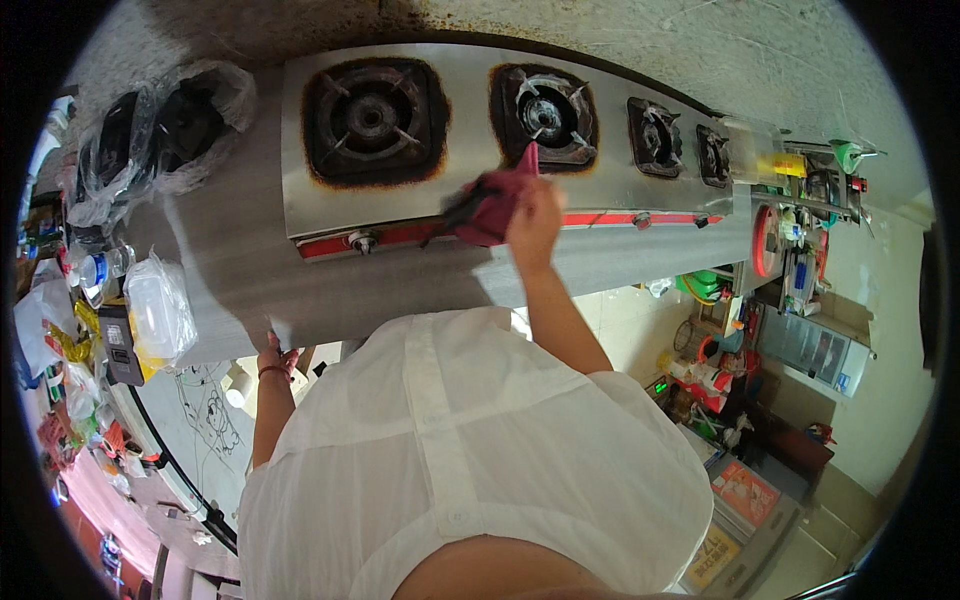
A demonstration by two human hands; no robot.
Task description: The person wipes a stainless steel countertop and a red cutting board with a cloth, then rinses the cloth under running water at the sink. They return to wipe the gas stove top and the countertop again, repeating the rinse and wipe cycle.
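Observation:
My right hand (536, 221) grips a dark red cloth (487, 208), blurred and bunched, with a dark patch on its left side. The cloth is over the front of a stainless steel gas stove (465, 150), just below the second burner (544, 116). A larger burner (373, 114) lies to the left, with brown scorch marks around its square plate. Down at the near edge of the metal counter (225, 285), my left hand (276, 358) rests with its fingers apart and nothing seen in it. Part of that hand is hard to make out.
Black items in clear plastic bags (169, 127) stand left of the stove. Nearer are a bagged plastic container (159, 307) and a dark box (120, 343). Two smaller burners (654, 136) lie to the right. A control knob (364, 241) sticks out of the red front strip.

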